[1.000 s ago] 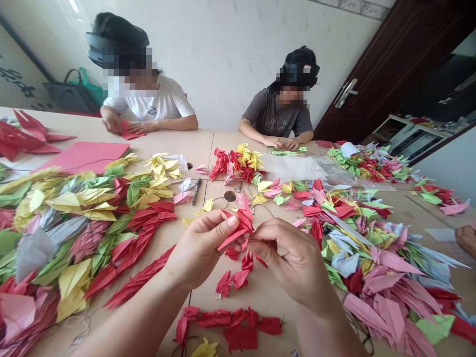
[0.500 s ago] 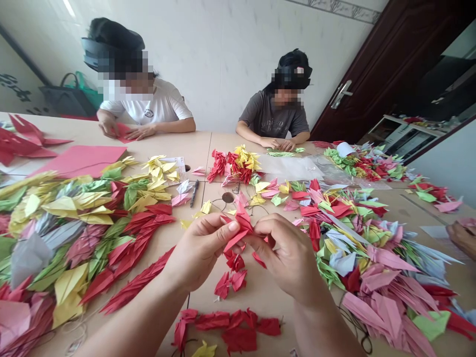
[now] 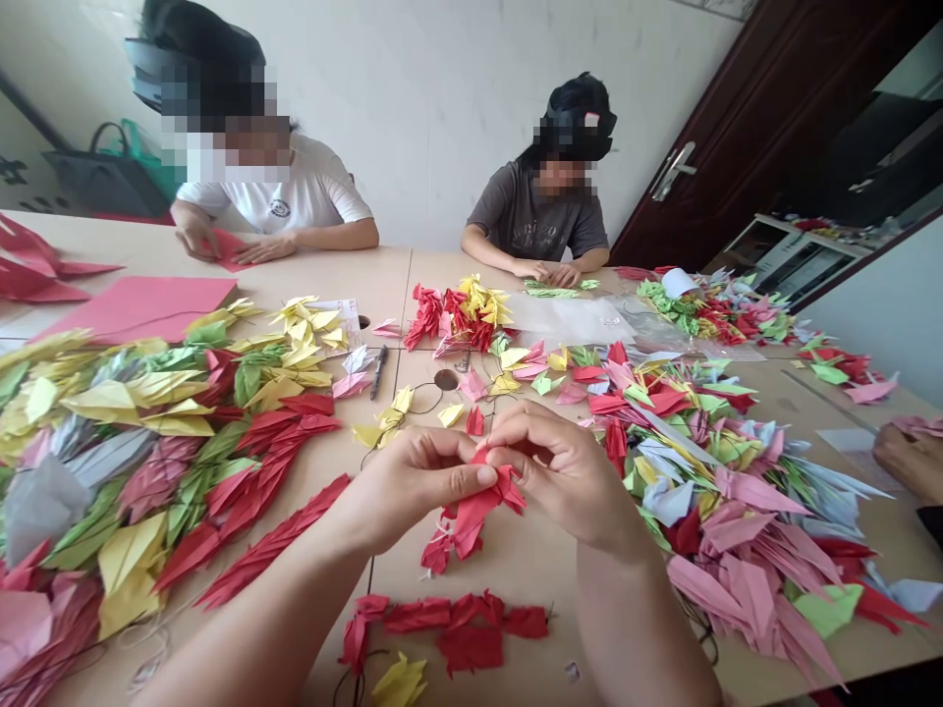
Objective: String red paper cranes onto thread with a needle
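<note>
Between my two hands is a red folded paper piece (image 3: 473, 518), like an origami crane. The thumb and fingers of my left hand (image 3: 423, 481) pinch its upper left part. My right hand (image 3: 564, 476) grips the top and right side with bent fingers; its fingertips nearly meet those of my left hand. Under the held piece hang or lie more red folded papers (image 3: 436, 560) with some white thread, partly hidden. Closer to me lies a row of red folded papers (image 3: 470, 648), and a yellow folded paper (image 3: 399, 681) sits beside it.
Heaps of colourful folded paper lie left (image 3: 133, 393) and right (image 3: 766, 550). A black pen (image 3: 378, 373), dark cords and a round table hole (image 3: 446, 380) are ahead. Two people sit opposite, handling paper; another person's hand (image 3: 910, 460) shows at right. Red sheets (image 3: 139, 306) lie back left.
The red piece has turned: its point stood up before, and now a broad part hangs down toward the table. My right hand has shifted up and left, nearer my left hand.
</note>
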Demonstrator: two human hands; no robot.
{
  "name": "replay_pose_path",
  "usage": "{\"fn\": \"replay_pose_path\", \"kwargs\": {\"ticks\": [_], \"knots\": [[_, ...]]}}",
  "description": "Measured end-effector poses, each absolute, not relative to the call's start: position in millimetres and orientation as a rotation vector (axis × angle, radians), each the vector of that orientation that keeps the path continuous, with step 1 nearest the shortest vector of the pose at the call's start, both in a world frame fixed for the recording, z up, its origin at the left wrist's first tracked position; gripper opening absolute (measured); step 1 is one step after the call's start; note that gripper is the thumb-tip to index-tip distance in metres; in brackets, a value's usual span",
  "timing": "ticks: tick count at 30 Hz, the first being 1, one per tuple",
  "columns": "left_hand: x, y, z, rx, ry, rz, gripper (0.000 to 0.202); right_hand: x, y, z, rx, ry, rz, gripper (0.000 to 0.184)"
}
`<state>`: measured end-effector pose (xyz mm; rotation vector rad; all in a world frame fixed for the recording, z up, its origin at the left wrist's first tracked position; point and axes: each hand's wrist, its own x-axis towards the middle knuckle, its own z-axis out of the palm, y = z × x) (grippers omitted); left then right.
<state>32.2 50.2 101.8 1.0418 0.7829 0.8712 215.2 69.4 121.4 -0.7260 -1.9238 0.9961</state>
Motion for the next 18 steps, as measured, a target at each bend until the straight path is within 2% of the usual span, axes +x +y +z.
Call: {"fn": "replay_pose_path", "kwargs": {"ticks": [7,14,18], "knots": [[32.2,54.6,100.2,1.095,0.804,0.864,0.026,215.0,69.4,118.3,-0.815,-1.727,1.005,0.016],[33.1,55.3,100.8,1.171,0.787,0.814,0.024,215.4,69.5,120.7,-0.734,-1.224,1.500,0.022],[33.5,54.2,95.6,1.195,0.755,0.809,0.025,218.8,70.8,128.0,-0.727,-1.092,1.540,0.033]]}}
